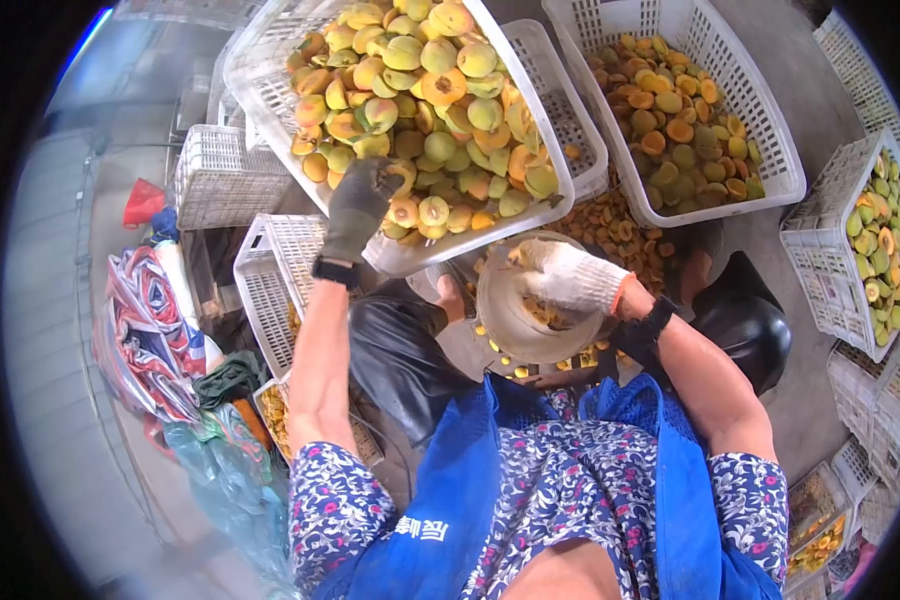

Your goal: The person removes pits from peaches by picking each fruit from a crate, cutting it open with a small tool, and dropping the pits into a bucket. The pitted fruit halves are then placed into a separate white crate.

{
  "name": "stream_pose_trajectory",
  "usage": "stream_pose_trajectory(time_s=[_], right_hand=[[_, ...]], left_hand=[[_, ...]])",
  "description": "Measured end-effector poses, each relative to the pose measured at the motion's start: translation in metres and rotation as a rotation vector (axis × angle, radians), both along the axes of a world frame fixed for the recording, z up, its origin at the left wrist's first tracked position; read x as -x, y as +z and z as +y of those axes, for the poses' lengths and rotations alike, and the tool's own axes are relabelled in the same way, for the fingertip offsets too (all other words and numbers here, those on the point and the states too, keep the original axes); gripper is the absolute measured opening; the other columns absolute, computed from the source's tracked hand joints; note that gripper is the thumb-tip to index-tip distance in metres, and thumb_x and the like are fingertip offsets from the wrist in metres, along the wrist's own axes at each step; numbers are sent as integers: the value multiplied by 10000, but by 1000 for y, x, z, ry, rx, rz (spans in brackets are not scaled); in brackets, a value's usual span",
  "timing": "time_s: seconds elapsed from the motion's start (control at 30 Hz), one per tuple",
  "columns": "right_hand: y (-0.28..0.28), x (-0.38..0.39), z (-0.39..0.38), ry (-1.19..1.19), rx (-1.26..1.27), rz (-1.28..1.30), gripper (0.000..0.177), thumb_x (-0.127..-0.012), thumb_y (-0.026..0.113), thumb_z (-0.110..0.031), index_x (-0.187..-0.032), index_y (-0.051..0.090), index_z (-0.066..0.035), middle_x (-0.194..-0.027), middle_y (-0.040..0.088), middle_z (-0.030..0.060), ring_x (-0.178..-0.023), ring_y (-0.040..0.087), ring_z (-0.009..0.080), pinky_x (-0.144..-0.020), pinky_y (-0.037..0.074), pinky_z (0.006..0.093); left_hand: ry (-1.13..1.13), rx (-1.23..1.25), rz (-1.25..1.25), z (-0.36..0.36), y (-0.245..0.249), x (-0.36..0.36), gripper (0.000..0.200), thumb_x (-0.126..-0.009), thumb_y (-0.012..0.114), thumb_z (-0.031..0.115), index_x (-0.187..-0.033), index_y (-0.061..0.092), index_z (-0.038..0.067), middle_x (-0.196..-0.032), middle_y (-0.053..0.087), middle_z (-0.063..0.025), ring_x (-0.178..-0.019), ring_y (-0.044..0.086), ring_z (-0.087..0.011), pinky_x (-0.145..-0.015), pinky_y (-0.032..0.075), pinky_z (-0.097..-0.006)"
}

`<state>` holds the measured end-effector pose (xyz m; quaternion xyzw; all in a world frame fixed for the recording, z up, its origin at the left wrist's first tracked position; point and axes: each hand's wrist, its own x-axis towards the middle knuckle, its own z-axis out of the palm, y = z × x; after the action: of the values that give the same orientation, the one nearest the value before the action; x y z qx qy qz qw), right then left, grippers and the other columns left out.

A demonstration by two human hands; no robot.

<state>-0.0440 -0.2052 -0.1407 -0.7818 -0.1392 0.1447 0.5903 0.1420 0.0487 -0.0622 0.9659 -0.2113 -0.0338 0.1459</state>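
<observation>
My left hand (362, 205), in a dark glove, is at the near left edge of a tilted white crate (545, 110) heaped with halved yellow peaches (440, 120). Its fingers are curled round a peach half (402, 178). My right hand (578, 280), in a white knit glove with an orange cuff, is over a pale round basin (530, 345) between my knees. The right fingers are bent together and point left; what they hold, if anything, is hidden. Small yellow-orange pieces lie in the basin under that hand.
A second white crate (775, 165) with peach halves stands at the upper right, and another full crate (830, 270) at the far right. Loose orange pieces (620, 235) lie on the floor behind the basin. Striped sheeting (150, 330) and white crates (228, 180) are to the left.
</observation>
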Motion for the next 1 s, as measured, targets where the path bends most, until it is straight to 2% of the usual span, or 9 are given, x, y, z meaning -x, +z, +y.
stream_pose_trajectory(time_s=[0.07,0.13,0.17,0.23,0.27,0.33,0.37,0.8,1.0], right_hand=[[14,-5,-4,3,-78,40,358,-883,505,-261,-1117,573,1,-1062,620,230,-989,578,389,-856,459,413],[25,-6,-4,-141,-51,20,345,-886,521,-262,-1099,576,4,-1067,613,221,-965,576,401,-863,452,424],[30,-5,-1,-138,-46,27,345,-886,521,-262,-1099,576,4,-1067,613,221,-965,576,401,-863,452,424],[36,0,4,-353,72,-199,284,-880,543,-201,-1072,585,4,-1052,602,216,-915,586,398,-812,480,422],[30,0,5,-354,81,-193,284,-880,543,-201,-1072,585,4,-1052,602,216,-915,586,398,-812,480,422],[18,0,8,-290,400,-592,284,-866,609,-212,-1079,609,-24,-1147,540,241,-930,585,393,-792,505,425],[19,1,4,-313,586,-809,212,-820,559,-71,-1015,609,-5,-958,598,196,-825,616,302,-686,523,377],[12,1,-2,-352,695,-787,60,-783,553,-76,-801,574,-22,-840,583,155,-756,594,301,-656,494,383],[11,1,-5,-237,663,-768,79,-783,559,-84,-814,578,-14,-846,582,161,-772,600,305,-667,494,388]], left_hand=[[119,160,110,-15,6,19,287,-876,652,202,-1086,593,17,-1015,632,-142,-866,647,-242,-711,543,-379],[347,844,533,-40,15,53,327,-928,602,197,-1181,540,-1,-1021,620,-115,-883,640,-184,-652,561,-312],[360,993,575,-52,11,67,343,-938,584,182,-1217,515,-6,-1035,611,-108,-886,638,-177,-647,567,-292],[313,1214,666,-68,-3,81,383,-946,558,140,-1280,472,-26,-1083,602,-113,-900,639,-183,-694,586,-300],[313,1220,674,-75,-10,87,383,-946,558,140,-1280,472,-26,-1083,602,-113,-900,639,-183,-694,586,-300],[365,1444,706,-94,-10,105,372,-947,548,126,-1278,473,-27,-1081,602,-111,-926,641,-196,-754,585,-315],[350,1454,727,-102,-4,113,358,-937,558,108,-1261,488,-27,-1092,599,-108,-956,636,-196,-798,576,-321],[401,1045,360,-132,-30,137,347,-876,642,92,-1178,529,-36,-1008,633,-86,-905,610,-136,-812,503,-243],[279,1139,403,-122,-38,133,325,-921,620,178,-1167,541,-19,-1054,628,-79,-899,605,-131,-795,512,-264]])
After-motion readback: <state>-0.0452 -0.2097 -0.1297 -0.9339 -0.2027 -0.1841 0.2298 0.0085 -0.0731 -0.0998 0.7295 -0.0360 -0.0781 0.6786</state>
